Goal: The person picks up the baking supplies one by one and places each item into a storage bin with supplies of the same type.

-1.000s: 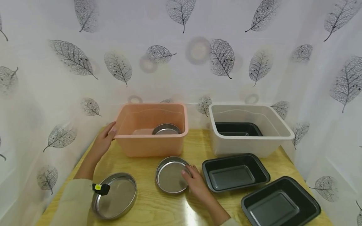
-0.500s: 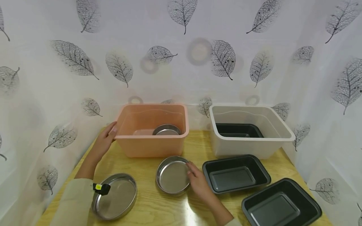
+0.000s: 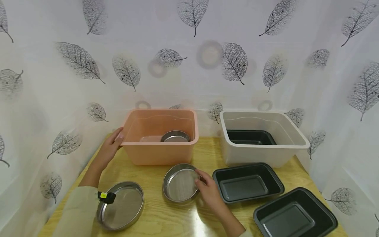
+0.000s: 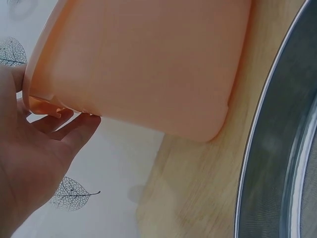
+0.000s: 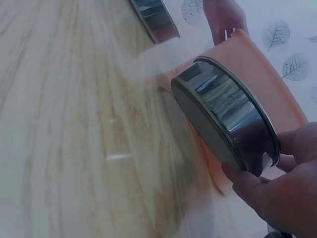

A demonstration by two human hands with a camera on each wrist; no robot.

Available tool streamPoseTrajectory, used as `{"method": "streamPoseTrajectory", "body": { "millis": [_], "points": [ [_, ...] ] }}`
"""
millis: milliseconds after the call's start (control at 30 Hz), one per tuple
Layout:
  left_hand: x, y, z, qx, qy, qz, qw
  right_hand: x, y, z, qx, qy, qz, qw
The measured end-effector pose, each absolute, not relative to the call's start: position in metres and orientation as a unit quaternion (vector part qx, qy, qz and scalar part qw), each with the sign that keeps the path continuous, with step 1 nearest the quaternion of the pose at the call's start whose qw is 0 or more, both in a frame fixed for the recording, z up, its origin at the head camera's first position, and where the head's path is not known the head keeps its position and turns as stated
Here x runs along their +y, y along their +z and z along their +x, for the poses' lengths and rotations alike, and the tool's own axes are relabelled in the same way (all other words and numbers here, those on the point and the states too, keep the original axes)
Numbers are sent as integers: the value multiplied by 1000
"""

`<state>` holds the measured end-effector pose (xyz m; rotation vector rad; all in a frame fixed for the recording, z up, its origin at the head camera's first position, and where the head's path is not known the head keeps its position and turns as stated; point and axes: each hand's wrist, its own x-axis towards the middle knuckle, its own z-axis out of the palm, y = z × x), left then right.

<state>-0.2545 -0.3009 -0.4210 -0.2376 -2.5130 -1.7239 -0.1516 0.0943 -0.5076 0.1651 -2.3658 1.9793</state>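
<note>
My left hand (image 3: 110, 148) grips the left front corner of a pink plastic bin (image 3: 161, 154); in the left wrist view its fingers curl under the rim. With my right hand (image 3: 210, 192) I pinch the right edge of a small round metal sieve (image 3: 180, 185). In the right wrist view this sieve (image 5: 223, 101) is raised off the table, its fine mesh underside showing, thumb and fingers on opposite sides of the wall. Another round sieve (image 3: 174, 136) lies inside the pink bin. A larger sieve (image 3: 121, 207) rests on the table near my left forearm.
A white plastic bin (image 3: 254, 154) stands at the back right with a dark rectangular baking pan (image 3: 250, 135) inside. Two more dark baking pans (image 3: 244, 184) (image 3: 296, 217) lie in front of it on the wooden table (image 3: 165, 222). A leaf-patterned curtain (image 3: 189, 85) surrounds the table.
My right hand has shifted its hold on the small sieve's right edge, the thumb moving out from over the mesh toward the rim. The left hand stays on the pink bin.
</note>
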Motion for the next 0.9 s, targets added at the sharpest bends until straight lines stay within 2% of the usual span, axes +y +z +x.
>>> {"method": "streamPoseTrajectory", "body": {
  "millis": [367, 667, 900],
  "points": [
    [-306, -422, -255, -814, -574, -83, 17, 97, -484, -149, -753, 657, 50, 7],
    [-313, -421, -255, -811, -575, -107, -1, 100, -451, -148, -718, 694, 44, -38],
    [-317, -419, -254, -803, -579, -137, -11, 102, -423, -152, -709, 701, 59, -37]
  ]
}}
